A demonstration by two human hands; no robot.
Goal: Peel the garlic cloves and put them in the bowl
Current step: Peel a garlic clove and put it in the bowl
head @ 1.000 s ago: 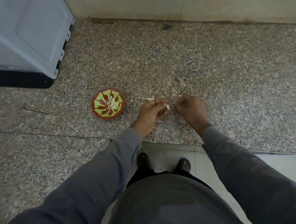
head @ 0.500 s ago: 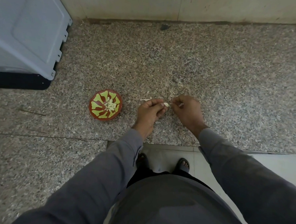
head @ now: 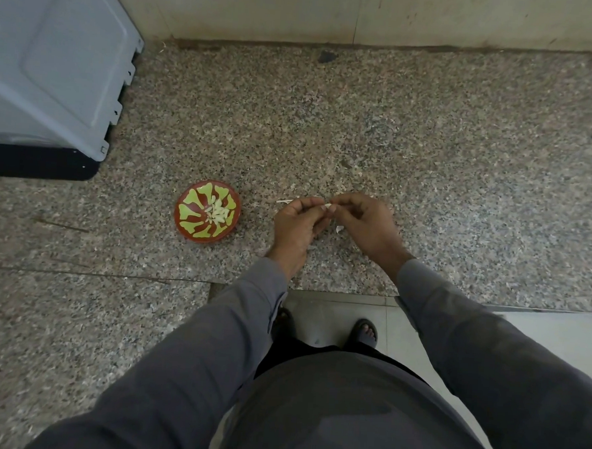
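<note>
A garlic clove (head: 327, 205) is pinched between the left hand (head: 296, 224) and right hand (head: 363, 221), brought together above the counter's front edge. The skin, apparently partly loosened, is best peeled in small strips, then the clove dropped into the bowl (head: 207, 211) nearby.

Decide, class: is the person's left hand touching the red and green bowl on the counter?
Apart. The head view shows bare speckled counter between the left hand and the bowl.

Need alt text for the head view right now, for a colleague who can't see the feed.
Over a speckled stone counter, the left hand and right hand together pinch a small garlic clove. A red and green bowl holding peeled cloves sits left of the hands, with a scrap of peel under them.
</note>
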